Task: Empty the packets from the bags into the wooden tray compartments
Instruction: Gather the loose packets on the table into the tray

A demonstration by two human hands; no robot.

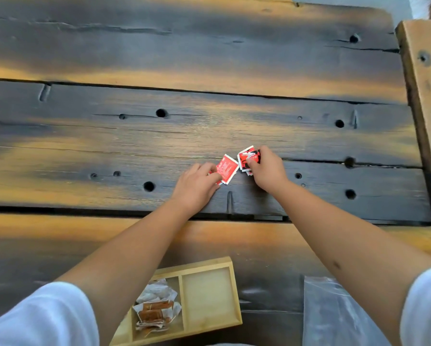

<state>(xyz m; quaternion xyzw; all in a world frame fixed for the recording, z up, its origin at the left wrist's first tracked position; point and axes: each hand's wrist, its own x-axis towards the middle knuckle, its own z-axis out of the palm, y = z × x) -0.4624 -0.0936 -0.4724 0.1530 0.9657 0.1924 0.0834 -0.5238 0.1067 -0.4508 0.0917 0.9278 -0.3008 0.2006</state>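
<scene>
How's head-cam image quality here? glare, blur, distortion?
Head view: bright glare washes the table centre; wide-angle bends the plank seams; mild softness throughout, so print on the red packets in the left hand and right hand is unreadable.

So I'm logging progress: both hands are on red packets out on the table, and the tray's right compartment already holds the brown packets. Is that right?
Not quite. Both hands, left and right, are on red packets on the table, but the tray's right compartment is empty. The brown packets lie in the compartment to its left, as the head view shows.
</scene>
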